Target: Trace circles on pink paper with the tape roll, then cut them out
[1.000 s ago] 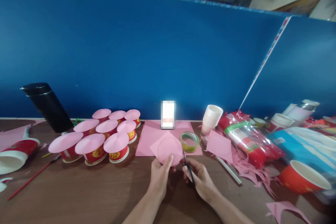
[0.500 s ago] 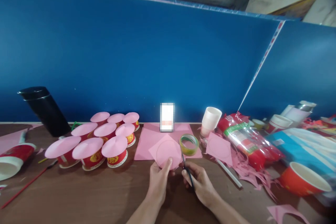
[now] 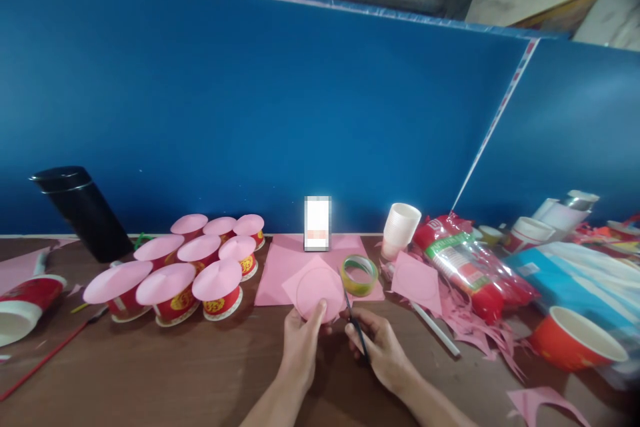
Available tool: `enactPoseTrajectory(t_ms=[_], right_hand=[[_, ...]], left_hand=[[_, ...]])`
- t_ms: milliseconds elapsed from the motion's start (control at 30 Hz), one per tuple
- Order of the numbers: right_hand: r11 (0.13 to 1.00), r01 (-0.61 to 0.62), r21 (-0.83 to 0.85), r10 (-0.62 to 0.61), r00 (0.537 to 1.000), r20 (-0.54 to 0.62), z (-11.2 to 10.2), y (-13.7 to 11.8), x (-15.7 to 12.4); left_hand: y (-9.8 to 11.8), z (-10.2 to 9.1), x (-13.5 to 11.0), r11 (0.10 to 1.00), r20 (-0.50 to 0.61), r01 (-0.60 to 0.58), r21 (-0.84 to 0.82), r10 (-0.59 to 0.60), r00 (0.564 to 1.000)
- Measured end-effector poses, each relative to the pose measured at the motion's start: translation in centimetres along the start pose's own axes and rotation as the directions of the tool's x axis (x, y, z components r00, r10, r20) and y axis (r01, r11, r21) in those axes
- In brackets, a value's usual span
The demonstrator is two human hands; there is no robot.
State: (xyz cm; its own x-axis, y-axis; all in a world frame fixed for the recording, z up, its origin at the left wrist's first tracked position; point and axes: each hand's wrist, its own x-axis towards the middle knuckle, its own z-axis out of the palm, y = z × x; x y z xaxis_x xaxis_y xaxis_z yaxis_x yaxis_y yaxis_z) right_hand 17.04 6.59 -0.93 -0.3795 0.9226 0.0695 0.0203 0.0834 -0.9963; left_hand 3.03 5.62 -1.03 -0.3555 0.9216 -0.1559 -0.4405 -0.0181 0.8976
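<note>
My left hand (image 3: 300, 340) pinches the near edge of a pink paper piece (image 3: 315, 290) with a circle drawn on it, thumb on top. My right hand (image 3: 383, 347) is closed round small black scissors (image 3: 354, 325), whose blades point up at the paper's right edge. Both hands hover just above the brown table (image 3: 150, 373), near its middle. A roll of green-yellow tape (image 3: 359, 274) lies right behind the scissors, on a flat pink sheet (image 3: 283, 267).
Several red cups topped with pink paper discs (image 3: 190, 273) stand at the left, a black flask (image 3: 83, 213) behind them. A white cup stack (image 3: 400, 227), a red packet (image 3: 470, 270), pink scraps (image 3: 475, 330) and a red bowl (image 3: 575, 347) lie at the right. A blue board (image 3: 300, 113) backs the table.
The view has drifted slightly. My hands, the pink paper and the scissors keep almost the same pose, shifted a little to the left.
</note>
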Motion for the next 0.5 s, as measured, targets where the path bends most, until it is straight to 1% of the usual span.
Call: enactPoseTrajectory(t_ms=[500], right_hand=[[1.0,-0.02,0.007,0.02,1.0,0.0,0.08,0.11,-0.03]], left_hand=[[0.11,0.01,-0.12,0.999,0.031,-0.042,0.01,0.042,0.999]])
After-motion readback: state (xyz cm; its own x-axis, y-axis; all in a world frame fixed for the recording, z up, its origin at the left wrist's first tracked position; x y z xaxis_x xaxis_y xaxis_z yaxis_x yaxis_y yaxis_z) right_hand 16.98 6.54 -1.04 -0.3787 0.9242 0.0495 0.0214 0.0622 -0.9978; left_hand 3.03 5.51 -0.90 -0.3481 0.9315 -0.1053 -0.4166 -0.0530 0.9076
